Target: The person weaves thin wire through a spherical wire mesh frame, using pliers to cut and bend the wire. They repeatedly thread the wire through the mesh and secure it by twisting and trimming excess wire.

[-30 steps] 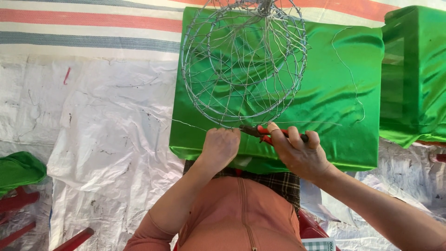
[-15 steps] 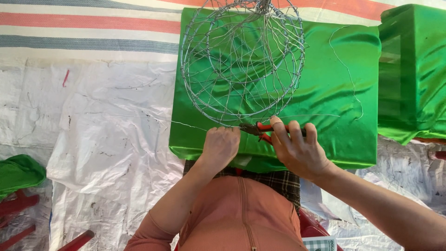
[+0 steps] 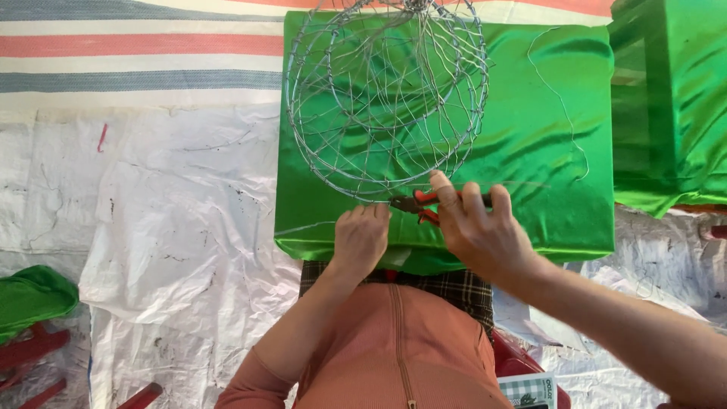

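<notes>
A round wire-mesh basket frame (image 3: 386, 98) stands on a table covered in shiny green cloth (image 3: 530, 151). My left hand (image 3: 360, 238) rests at the frame's near rim, fingers curled on a thin wire there. My right hand (image 3: 477, 227) grips red-handled pliers (image 3: 415, 204), whose dark jaws point left and meet the rim wire just beside my left fingers. A loose strand of thin wire (image 3: 560, 98) lies on the cloth to the right of the frame.
A second green-covered table (image 3: 670, 98) stands at the right. Crumpled white plastic sheeting (image 3: 151, 227) covers the ground at the left, over a striped mat (image 3: 136, 45). Green cloth on a red stool (image 3: 30, 303) sits at lower left.
The pliers and my right hand have shifted slightly along the frame's near rim. My left hand stays at the same spot on the wire.
</notes>
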